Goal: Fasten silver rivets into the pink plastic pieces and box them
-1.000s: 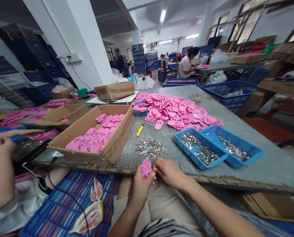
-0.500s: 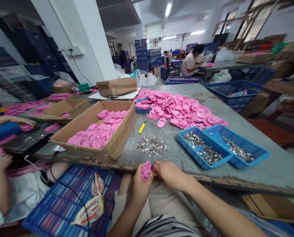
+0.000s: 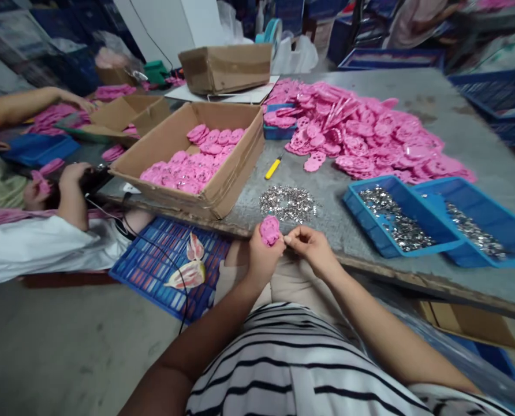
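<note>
Head view: left hand (image 3: pixel 261 257) grips pink piece (image 3: pixel 269 230) (upright)

One view only, head cam, worn by the seated person I'm watching. It faces forward and steeply down, over the striped shirt (image 3: pixel 292 358) to the table's (image 3: pixel 478 133) near edge. Close range: left hand (image 3: pixel 261 257), right hand (image 3: pixel 312 248) and the pink piece (image 3: pixel 269 230) sit about mid-frame, right at that edge. The table runs away from the lens; its far edge lands near the top of frame and its right end is cut off. Wide lens, lines bend toward the borders. The left third takes in floor (image 3: pixel 67 346) and a co-worker's arm (image 3: pixel 73 196) off the near left corner.
</note>
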Demonstrator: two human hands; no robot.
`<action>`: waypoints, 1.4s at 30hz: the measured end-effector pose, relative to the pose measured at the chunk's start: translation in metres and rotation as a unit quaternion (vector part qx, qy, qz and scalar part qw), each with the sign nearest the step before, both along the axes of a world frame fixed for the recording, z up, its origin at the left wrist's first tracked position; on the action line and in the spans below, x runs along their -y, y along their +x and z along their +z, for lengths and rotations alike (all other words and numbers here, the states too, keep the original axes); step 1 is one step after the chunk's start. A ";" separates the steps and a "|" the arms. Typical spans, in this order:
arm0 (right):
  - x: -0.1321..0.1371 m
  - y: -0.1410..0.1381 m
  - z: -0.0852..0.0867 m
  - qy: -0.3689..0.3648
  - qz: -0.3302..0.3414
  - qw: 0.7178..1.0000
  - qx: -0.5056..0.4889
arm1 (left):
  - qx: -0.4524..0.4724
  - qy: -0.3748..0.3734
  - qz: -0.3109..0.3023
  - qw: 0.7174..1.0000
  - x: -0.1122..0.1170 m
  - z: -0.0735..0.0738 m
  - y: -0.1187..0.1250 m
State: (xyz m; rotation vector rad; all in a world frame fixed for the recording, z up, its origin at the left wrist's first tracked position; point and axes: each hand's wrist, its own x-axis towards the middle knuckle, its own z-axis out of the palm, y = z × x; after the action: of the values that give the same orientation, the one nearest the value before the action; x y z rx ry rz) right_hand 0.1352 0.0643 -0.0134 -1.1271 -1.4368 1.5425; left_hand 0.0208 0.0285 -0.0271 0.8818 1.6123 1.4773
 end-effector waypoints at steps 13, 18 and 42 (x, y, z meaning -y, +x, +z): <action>0.006 0.000 0.010 -0.032 -0.107 0.988 -0.103 | 0.383 0.070 -0.178 0.904 0.011 0.025 -0.016; 0.016 -0.009 0.017 0.010 -0.093 0.991 -0.099 | 0.353 0.115 -0.187 0.910 0.016 0.024 -0.016; 0.020 -0.019 0.019 0.098 -0.100 0.988 -0.059 | 0.307 0.202 -0.182 0.912 0.019 0.023 -0.013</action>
State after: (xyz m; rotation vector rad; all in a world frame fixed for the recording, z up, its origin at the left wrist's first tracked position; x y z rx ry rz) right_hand 0.1166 0.0439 0.0053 -1.0124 -1.3220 1.2766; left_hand 0.0078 0.0095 -0.0043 0.7703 0.6546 1.6199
